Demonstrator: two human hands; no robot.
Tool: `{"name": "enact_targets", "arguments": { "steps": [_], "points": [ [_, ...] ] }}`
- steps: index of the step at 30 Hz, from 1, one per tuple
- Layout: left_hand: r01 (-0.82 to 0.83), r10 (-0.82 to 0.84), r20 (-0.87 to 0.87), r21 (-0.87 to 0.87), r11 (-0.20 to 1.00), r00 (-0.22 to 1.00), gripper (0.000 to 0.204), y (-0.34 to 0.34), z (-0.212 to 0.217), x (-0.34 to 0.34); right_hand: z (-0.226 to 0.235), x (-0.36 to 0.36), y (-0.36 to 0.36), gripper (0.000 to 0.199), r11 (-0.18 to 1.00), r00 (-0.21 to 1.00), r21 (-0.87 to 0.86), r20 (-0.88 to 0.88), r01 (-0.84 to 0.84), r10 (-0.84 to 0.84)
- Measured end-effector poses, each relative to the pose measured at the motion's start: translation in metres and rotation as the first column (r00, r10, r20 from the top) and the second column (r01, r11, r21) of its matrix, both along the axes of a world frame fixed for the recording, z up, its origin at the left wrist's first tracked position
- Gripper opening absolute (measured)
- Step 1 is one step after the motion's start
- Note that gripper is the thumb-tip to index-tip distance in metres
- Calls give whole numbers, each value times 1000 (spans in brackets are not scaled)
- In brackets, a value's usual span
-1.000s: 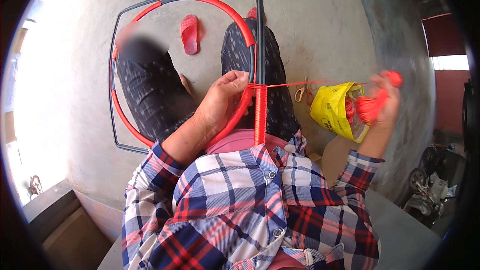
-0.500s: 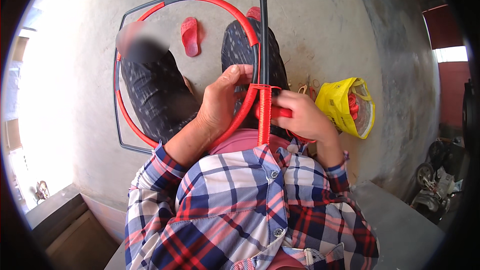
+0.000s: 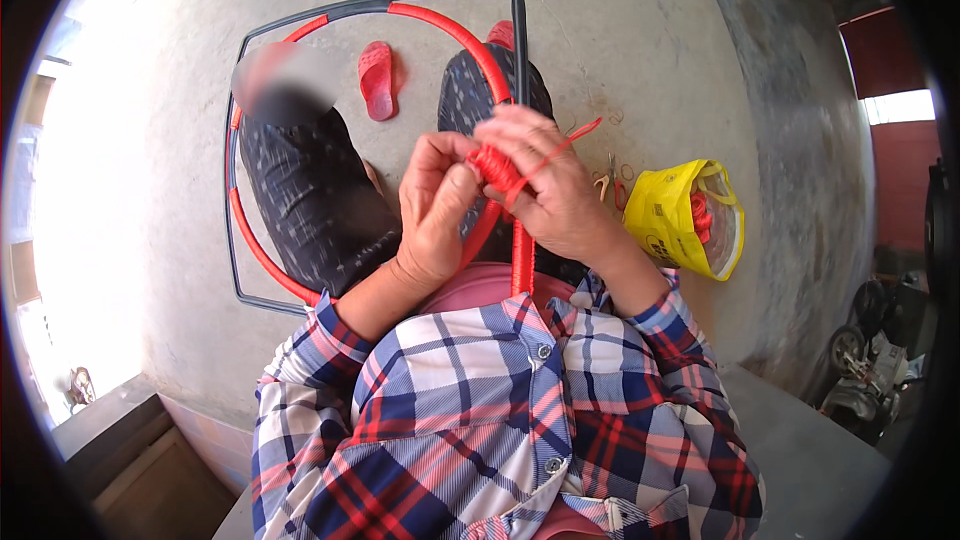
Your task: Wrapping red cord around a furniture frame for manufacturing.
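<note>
Grey concrete floor (image 3: 650,60) is seen upper right. Mid-frame, fingers of left hand (image 3: 435,208) and right hand (image 3: 552,190) are closed on bundled red cord (image 3: 496,170).

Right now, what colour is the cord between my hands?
The cord is red; it shows best in the head view.

At six o'clock a white, navy and red plaid shirt (image 3: 440,390) with round buttons (image 3: 544,351) is worn over a pink layer (image 3: 450,298); dark, pale-flecked trousers (image 3: 310,190) are seen toward ten.
</note>
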State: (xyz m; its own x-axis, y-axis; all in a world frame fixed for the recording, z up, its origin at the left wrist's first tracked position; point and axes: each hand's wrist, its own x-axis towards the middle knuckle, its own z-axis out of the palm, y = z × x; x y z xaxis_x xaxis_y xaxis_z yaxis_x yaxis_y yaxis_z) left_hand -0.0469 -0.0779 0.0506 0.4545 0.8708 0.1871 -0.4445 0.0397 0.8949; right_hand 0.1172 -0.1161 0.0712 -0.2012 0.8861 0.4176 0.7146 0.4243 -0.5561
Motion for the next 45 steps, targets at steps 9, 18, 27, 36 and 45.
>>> {"name": "enact_targets", "arguments": {
  "steps": [9, 18, 27, 36, 45],
  "points": [
    [-5, -4, -37, -228, 974, 999, 29, 5, -7, -4, 23, 65, -36, 23, 916, 966, -398, -212, 52, -147],
    [33, -162, -181, -562, 827, 970, 38, 10, 10, 5, 4, 190, -101, 21, 933, -170, -251, -962, 259, -212],
    [176, -283, -78, -618, 767, 956, 23, 12, 2, 6, -25, 53, -50, 42, 759, 372, -592, -791, -269, -485],
    [157, -317, -123, -671, 725, 940, 11, 16, 10, 10, -36, 60, -55, 18, 817, 264, -569, -806, -97, -530],
    [320, -399, 66, -721, 615, 915, 4, 16, 7, 0, -29, 48, -80, 20, 786, 361, -616, -746, -53, -560]
  ]
}}
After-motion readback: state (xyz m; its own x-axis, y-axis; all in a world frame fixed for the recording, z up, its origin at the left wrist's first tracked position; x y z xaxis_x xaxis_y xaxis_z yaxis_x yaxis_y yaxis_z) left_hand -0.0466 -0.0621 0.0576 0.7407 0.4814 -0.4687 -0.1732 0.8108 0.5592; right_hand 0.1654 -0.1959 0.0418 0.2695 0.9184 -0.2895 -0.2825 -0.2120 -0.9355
